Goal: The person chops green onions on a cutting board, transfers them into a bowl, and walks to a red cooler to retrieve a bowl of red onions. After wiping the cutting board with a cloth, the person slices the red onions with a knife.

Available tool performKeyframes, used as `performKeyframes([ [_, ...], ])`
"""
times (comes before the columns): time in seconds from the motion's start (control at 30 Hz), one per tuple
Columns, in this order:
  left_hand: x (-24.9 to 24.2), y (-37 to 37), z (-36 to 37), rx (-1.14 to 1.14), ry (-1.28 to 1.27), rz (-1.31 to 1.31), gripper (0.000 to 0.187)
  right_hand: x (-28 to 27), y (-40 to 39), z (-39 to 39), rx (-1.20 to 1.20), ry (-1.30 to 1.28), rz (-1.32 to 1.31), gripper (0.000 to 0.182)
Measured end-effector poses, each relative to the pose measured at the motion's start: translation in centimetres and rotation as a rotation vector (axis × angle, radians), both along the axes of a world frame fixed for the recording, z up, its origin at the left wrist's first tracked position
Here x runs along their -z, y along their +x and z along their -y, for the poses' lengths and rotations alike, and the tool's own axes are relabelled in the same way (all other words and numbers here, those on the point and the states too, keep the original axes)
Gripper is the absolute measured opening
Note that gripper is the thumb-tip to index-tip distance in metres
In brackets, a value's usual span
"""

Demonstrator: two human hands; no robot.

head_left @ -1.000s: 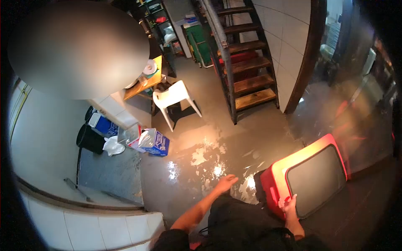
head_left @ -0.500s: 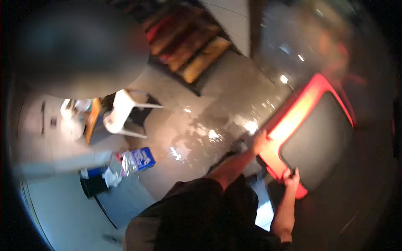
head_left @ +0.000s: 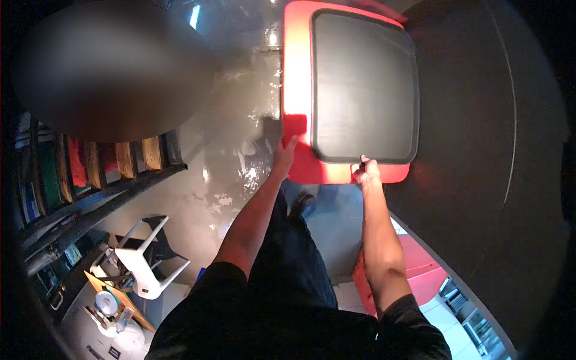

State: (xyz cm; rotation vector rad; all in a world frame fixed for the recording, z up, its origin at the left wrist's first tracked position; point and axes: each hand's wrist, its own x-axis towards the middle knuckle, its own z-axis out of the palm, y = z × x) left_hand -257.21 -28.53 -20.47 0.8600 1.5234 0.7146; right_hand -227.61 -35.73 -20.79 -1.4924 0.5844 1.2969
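Note:
A large red case with a dark grey panel on its upper face extends away in front of me. Its corners are rounded and its underside is hidden. My left hand is closed on the red left side near the closest corner. On the near edge, my right hand grips the red rim, its thumb lying over the top beside the panel. Something small and dark shows at the right thumb; I cannot make out what it is.
A dark wall runs close along the right. The shiny floor lies to the left. A rack with wooden slats, a white chair and a wooden board are at left. Another red object stands behind my right arm.
I have turned, and the view has swung round. The red case now lies straight ahead along the dark wall instead of slanting off to the right. Both hands keep their hold on it.

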Motion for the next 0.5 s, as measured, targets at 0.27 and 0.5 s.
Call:
performKeyframes([
  [0.27, 3.3, 0.0, -0.4, -0.046, -0.157, 0.011, 0.067, -12.5, -4.6, 12.9, 0.065, -0.01, 0.144, 0.017],
  [0.5, 6.2, 0.0, -0.7, -0.145, -0.302, 0.203, 0.08, -6.7, -5.0, 41.5, -0.42, -0.039, 0.372, 0.014],
])
